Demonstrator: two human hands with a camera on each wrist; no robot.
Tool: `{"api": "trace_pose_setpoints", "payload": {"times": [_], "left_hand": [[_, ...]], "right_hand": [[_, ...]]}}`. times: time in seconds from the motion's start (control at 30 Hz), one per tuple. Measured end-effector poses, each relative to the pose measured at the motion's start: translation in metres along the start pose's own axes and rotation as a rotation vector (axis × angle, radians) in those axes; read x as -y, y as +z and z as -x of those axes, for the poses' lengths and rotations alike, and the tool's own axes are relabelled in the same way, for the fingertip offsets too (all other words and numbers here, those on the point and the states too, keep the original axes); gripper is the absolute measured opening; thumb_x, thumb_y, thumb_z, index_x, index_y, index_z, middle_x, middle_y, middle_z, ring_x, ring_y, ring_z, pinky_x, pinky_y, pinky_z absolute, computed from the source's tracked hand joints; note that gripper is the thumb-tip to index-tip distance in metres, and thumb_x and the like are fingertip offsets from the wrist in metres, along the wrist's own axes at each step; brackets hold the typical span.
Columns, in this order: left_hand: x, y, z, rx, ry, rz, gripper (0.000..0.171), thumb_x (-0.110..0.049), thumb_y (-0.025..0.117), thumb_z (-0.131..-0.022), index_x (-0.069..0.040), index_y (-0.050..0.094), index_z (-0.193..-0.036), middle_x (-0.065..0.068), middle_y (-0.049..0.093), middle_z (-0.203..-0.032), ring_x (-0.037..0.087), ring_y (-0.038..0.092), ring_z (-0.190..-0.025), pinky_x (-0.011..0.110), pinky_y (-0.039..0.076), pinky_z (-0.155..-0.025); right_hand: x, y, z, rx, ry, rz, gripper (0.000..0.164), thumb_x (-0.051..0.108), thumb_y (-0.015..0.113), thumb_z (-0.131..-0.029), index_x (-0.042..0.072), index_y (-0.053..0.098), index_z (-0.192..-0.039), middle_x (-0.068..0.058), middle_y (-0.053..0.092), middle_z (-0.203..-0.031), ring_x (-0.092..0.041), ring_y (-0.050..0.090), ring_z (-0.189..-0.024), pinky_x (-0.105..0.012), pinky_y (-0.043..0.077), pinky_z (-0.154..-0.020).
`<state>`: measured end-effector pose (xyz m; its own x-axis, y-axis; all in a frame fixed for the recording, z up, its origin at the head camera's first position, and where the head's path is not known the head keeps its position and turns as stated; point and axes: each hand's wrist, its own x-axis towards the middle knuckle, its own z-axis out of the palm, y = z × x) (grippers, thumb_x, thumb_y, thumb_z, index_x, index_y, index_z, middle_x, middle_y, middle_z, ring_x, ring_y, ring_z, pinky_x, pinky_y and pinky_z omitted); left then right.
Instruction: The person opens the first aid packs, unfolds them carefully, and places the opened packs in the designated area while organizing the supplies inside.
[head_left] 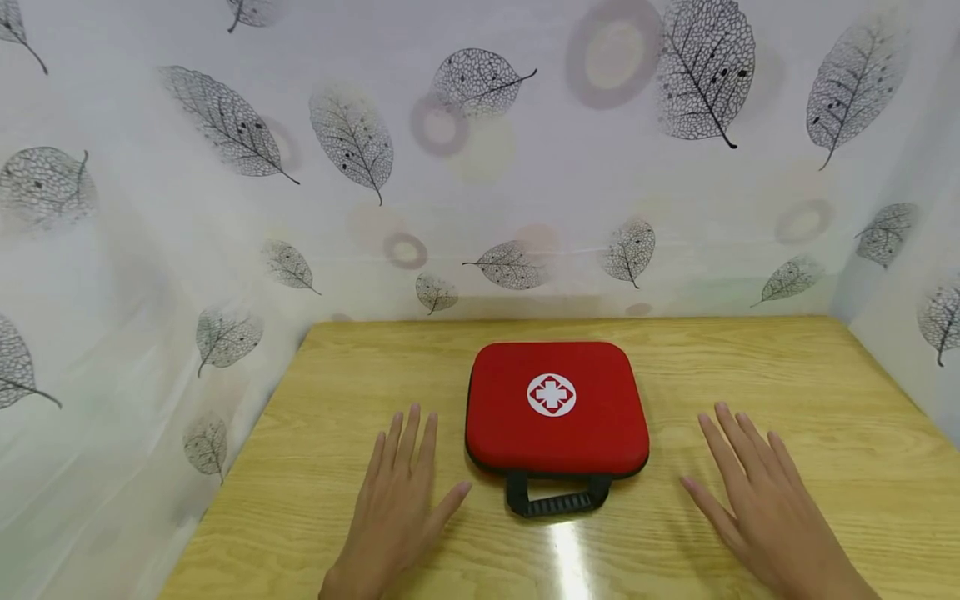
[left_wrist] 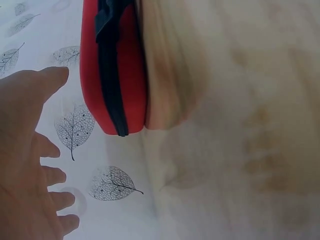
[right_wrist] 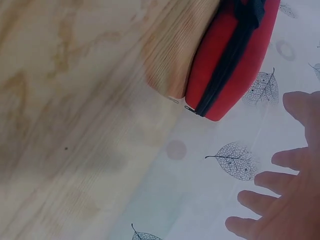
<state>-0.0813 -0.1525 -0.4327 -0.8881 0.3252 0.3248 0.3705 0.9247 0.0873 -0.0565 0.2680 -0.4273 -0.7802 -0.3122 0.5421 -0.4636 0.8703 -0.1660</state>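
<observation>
A red first-aid case (head_left: 558,442) with a white cross emblem lies flat on the wooden table, its black handle (head_left: 561,504) toward me. To its left is my left hand (head_left: 397,500), palm down with fingers straight and the thumb spread toward the case. My right hand (head_left: 772,508) is off to the right, fingers also extended, holding nothing. Both wrist views show the case's side with a black zipper band (left_wrist: 111,75); a zipper pull (right_wrist: 191,110) hangs at the corner in the right wrist view. Neither hand touches the case.
The table (head_left: 360,367) has a pale wood-grain top with a bright light reflection near the front. A white curtain (head_left: 480,192) printed with dark leaves stands behind the table and along both sides.
</observation>
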Motion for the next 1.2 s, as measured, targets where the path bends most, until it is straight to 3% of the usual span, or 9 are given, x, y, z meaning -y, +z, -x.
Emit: {"api": "trace_pose_setpoints", "payload": {"times": [0.23,0.4,0.6,0.7,0.87,1.2], "left_hand": [[0.003,-0.013,-0.018,0.050,0.016,0.099,0.090,-0.061,0.053,-0.099,-0.005,0.022,-0.161,0.016,0.011,-0.168,0.034,0.009,-0.154,0.053,0.017,-0.121],[0.005,-0.021,-0.035,0.052,0.045,0.187,0.086,-0.061,0.051,-0.100,-0.007,0.024,-0.161,0.012,0.014,-0.168,0.030,0.008,-0.155,0.050,0.018,-0.122],[0.002,-0.025,-0.059,0.057,0.118,0.268,0.084,-0.061,0.050,-0.100,-0.007,0.026,-0.161,0.010,0.020,-0.167,0.030,0.013,-0.154,0.047,0.017,-0.122],[0.000,-0.023,-0.071,0.069,0.144,0.306,0.083,-0.060,0.049,-0.101,-0.007,0.025,-0.161,0.008,0.021,-0.167,0.028,0.016,-0.154,0.046,0.018,-0.122],[-0.005,-0.013,-0.090,0.093,0.160,0.376,0.080,-0.057,0.051,-0.101,-0.009,0.027,-0.161,0.007,0.023,-0.166,0.028,0.022,-0.152,0.047,0.025,-0.120],[-0.017,0.012,-0.111,0.156,0.178,0.487,0.074,-0.051,0.058,-0.099,-0.014,0.033,-0.159,0.007,0.031,-0.164,0.027,0.026,-0.150,0.050,0.031,-0.117]], "right_hand": [[-0.010,0.003,-0.012,0.030,0.021,-0.063,0.075,0.030,0.071,-0.095,0.001,0.037,-0.155,-0.024,0.038,-0.155,-0.043,0.035,-0.143,-0.048,0.014,-0.123],[-0.022,0.007,-0.028,-0.006,-0.038,-0.084,0.071,0.033,0.070,-0.096,-0.003,0.042,-0.151,-0.026,0.044,-0.151,-0.046,0.045,-0.132,-0.042,0.024,-0.120],[-0.032,0.008,-0.052,0.008,-0.065,-0.090,0.072,0.021,0.077,-0.089,-0.007,0.045,-0.147,-0.027,0.047,-0.147,-0.047,0.050,-0.125,-0.057,0.041,-0.101],[-0.036,0.010,-0.065,0.054,-0.039,-0.114,0.071,0.014,0.079,-0.087,-0.008,0.046,-0.146,-0.028,0.048,-0.145,-0.049,0.051,-0.122,-0.062,0.043,-0.094],[-0.045,0.017,-0.083,0.134,0.026,-0.198,0.065,0.011,0.076,-0.090,-0.009,0.045,-0.144,-0.030,0.048,-0.143,-0.051,0.048,-0.125,-0.066,0.041,-0.096],[-0.063,0.042,-0.117,0.270,0.093,-0.302,0.059,-0.001,0.071,-0.092,-0.013,0.044,-0.143,-0.034,0.050,-0.135,-0.050,0.058,-0.112,-0.062,0.049,-0.089]]}}
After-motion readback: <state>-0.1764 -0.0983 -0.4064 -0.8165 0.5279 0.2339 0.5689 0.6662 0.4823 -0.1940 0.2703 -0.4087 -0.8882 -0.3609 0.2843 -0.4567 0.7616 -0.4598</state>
